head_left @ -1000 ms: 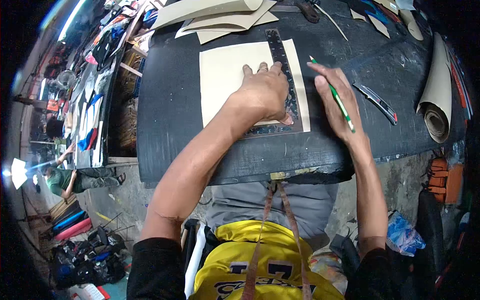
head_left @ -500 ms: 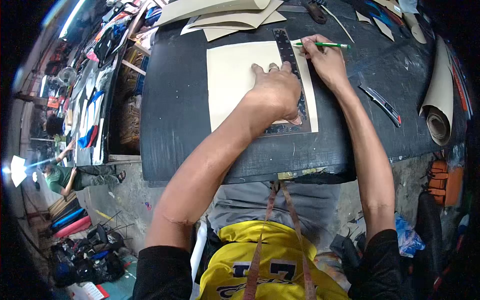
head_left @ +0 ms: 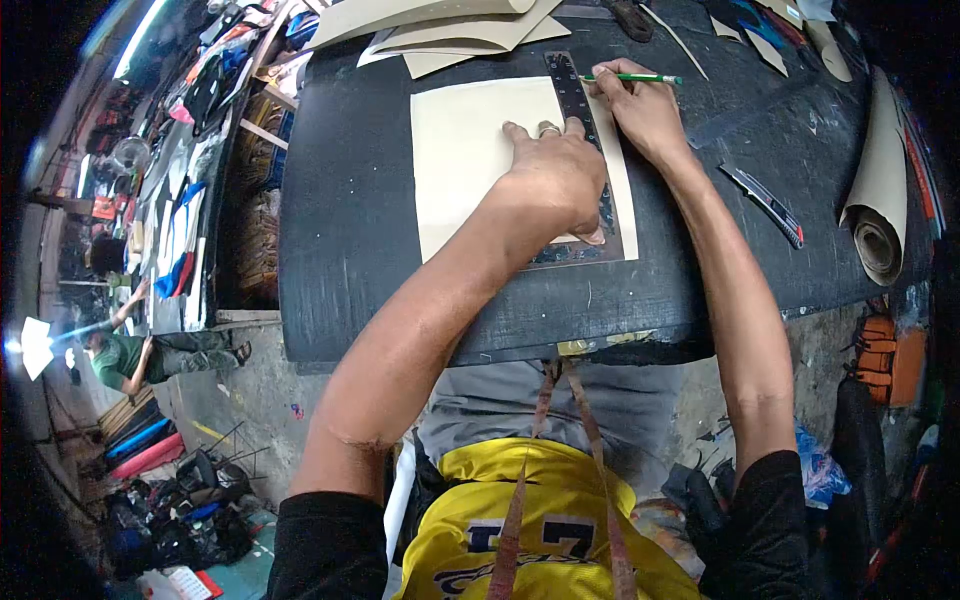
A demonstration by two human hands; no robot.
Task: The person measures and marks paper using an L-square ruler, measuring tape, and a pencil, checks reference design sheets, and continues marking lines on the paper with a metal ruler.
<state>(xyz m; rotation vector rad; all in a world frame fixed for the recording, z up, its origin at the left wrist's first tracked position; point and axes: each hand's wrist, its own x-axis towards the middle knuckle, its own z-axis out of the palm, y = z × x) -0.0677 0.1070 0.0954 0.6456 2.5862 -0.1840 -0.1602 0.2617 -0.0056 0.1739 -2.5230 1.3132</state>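
Note:
A cream sheet of card (head_left: pixel 465 150) lies on the black worktop. Along its right side rests a dark L-shaped ruler (head_left: pixel 566 85), its short arm near the sheet's lower edge. My left hand (head_left: pixel 555 175) presses down on the ruler and sheet with fingers spread, a ring on one finger; it covers the ruler's middle. My right hand (head_left: pixel 640 110) pinches a green pencil (head_left: pixel 650 78), whose tip is by the ruler's right edge near the top of the sheet. To the right of that forearm lies a utility knife (head_left: pixel 763 205).
More cream sheets (head_left: pixel 450 40) are stacked at the worktop's (head_left: pixel 345 220) far edge. A rolled sheet (head_left: pixel 880 220) stands at the right. Shelving with cluttered goods is on the left, where a person in a green shirt (head_left: pixel 120 358) is seen. A tape measure (head_left: pixel 510 530) hangs down my front.
My right hand and the pencil have shifted slightly left and toward the far end of the ruler. My left hand stays pressed on the ruler.

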